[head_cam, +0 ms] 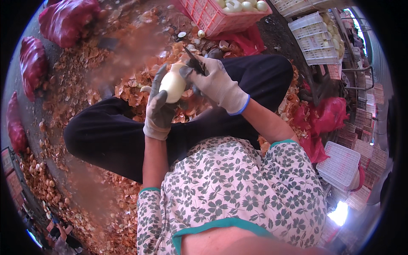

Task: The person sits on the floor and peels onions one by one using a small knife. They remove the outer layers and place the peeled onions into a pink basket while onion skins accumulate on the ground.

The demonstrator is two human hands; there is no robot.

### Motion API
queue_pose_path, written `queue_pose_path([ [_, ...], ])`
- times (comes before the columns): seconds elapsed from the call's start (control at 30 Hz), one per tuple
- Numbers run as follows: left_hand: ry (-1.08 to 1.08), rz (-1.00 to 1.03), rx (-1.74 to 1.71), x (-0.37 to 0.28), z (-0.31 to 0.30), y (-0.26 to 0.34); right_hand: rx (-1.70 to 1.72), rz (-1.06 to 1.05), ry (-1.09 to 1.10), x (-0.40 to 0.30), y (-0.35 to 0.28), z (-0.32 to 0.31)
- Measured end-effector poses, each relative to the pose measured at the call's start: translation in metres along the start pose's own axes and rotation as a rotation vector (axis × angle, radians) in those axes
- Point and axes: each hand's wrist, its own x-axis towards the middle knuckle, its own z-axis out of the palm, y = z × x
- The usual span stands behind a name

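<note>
My left hand [159, 106], in a knit glove with a dark coated palm, holds a pale peeled onion [173, 85] between thumb and fingers. A strip of outer layer stands up at its top. My right hand [214, 76], gloved alike with a blue cuff edge, grips a small dark-bladed knife [193, 60]. The right thumb lies against the top of the onion, and the blade points up and to the left, just above it. Some right fingers are hidden behind the glove and onion. Onion skins [137, 95] lie heaped between my folded legs.
A pink plastic crate [220, 22] of peeled onions stands ahead, a white crate [314, 38] of them at right. Red mesh sacks [68, 20] lie at left, an emptied-looking red sack [330, 114] at right. Stacked white baskets [339, 162] stand lower right. Another person [62, 236] sits at far lower left.
</note>
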Motion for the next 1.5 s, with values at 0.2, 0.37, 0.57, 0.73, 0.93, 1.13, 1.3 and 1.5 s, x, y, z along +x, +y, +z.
queue_pose_path([
  [0.2, 0.045, 0.005, 0.295, 0.006, -0.007, -0.005, -0.232, -0.181, -0.067, 0.007, -0.004, -0.002],
  [0.37, 0.044, 0.023, -0.072, 0.001, -0.011, -0.010, -0.090, 0.033, 0.055, 0.018, -0.014, -0.021],
  [0.57, 0.217, 0.023, -0.249, 0.010, -0.018, -0.017, -0.980, -0.274, -0.238, -0.019, -0.016, 0.002],
  [0.73, 0.214, 0.051, -0.128, 0.008, -0.019, -0.022, -1.063, -0.207, -0.226, -0.022, -0.015, 0.014],
  [0.93, 0.257, 0.108, -0.091, 0.012, -0.020, -0.026, -1.012, -0.090, -0.250, -0.018, -0.016, 0.013],
  [1.13, 0.304, 0.210, 0.273, 0.010, -0.014, -0.029, -0.912, 0.078, -0.361, -0.011, -0.014, 0.007],
  [1.3, 0.205, 0.117, 0.214, 0.003, -0.011, -0.015, -0.838, 0.124, -0.290, -0.005, -0.016, -0.007],
  [1.5, 0.007, 0.022, -0.090, -0.004, -0.003, -0.004, -0.893, 0.161, -0.198, 0.012, -0.004, -0.017],
])
